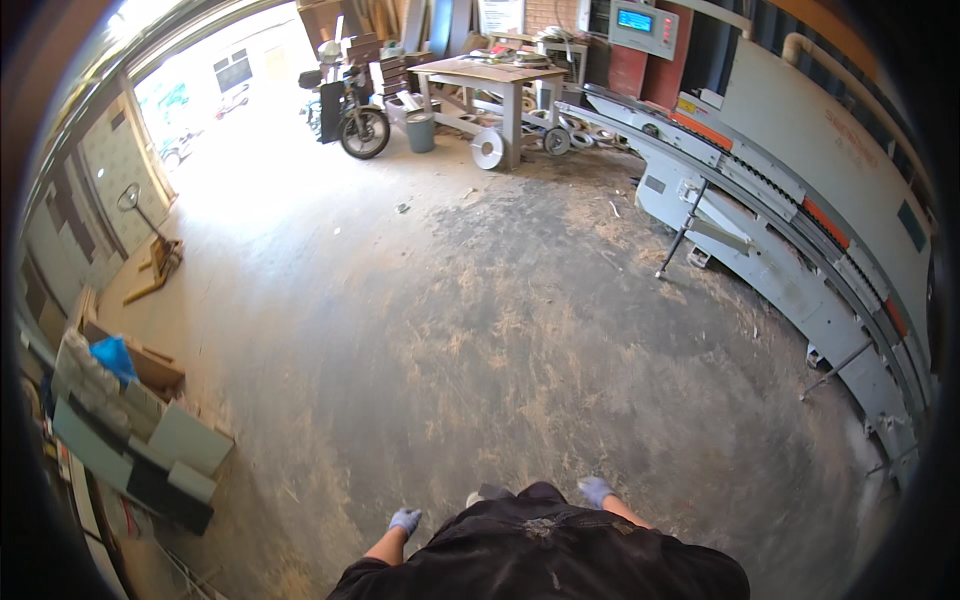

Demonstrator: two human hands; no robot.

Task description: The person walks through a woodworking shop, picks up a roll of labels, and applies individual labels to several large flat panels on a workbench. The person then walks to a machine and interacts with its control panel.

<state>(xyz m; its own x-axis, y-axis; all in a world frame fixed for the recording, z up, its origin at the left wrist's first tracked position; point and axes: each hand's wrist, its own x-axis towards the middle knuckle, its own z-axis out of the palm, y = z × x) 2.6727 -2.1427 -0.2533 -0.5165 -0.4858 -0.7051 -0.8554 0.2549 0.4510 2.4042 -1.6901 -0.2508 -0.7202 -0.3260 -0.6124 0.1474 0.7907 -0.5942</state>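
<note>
My left hand (405, 520), in a pale grey-purple glove, hangs beside my dark top at the lower edge. Its fingers look loosely open, and I see nothing in them. My right hand (597, 490), gloved alike, is held out on the other side of my body, a little farther forward. It too looks loosely open and holds nothing visible. Both hands are over the dusty concrete floor (480, 350), touching no object. A shoe tip shows at the front edge of my clothing.
A long grey machine (740, 190) with a control panel (643, 28) curves along the right. A worktable (490, 70), grey bin (420, 132) and motorbike (362, 130) stand at the back. Left are a yellow pallet jack (160, 265), stacked boards (190, 440) and a bright doorway.
</note>
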